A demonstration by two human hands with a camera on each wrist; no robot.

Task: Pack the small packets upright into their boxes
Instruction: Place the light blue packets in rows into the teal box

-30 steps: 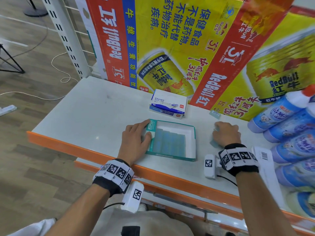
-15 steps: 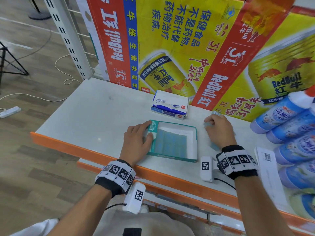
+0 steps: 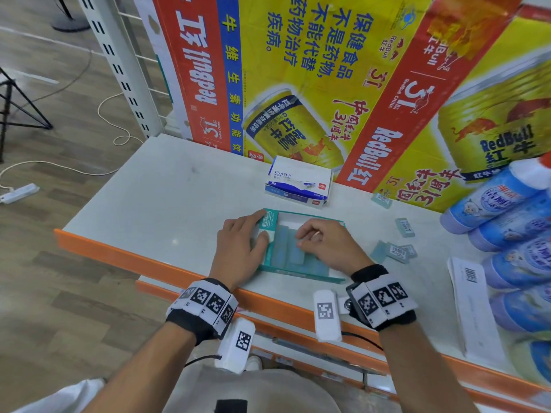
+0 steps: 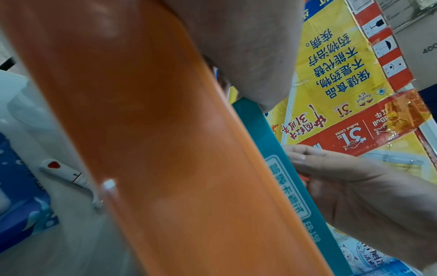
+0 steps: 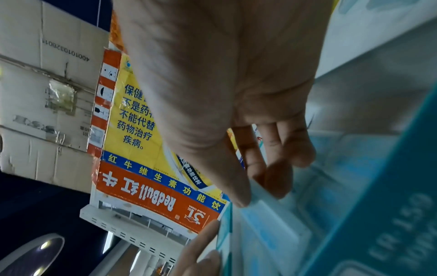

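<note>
An open teal box (image 3: 334,277) lies near the shelf's front edge, with a row of pale blue packets (image 3: 287,248) standing in its left part. My left hand (image 3: 243,245) rests flat against the box's left wall (image 5: 224,233), fingers straight. Over the box, my right hand (image 3: 304,238) pinches one small blue packet (image 5: 260,202) between thumb and fingers, low above the row. In the left wrist view the box's teal side (image 4: 281,168) shows with the right hand (image 4: 331,168) behind it. Loose packets (image 3: 398,251) lie to the box's right.
A white-and-blue eraser box (image 3: 298,181) sits behind the teal box. More single packets (image 3: 404,227) lie at the back right. Blue bottles (image 3: 512,210) crowd the right side, beside a barcode strip (image 3: 471,293). A yellow-red cardboard wall (image 3: 328,84) closes the back. The orange shelf edge (image 3: 149,263) runs in front.
My right hand has come from the back right of the shelf to over the teal box, bringing a packet with it. The left hand has stayed at the box's left wall.
</note>
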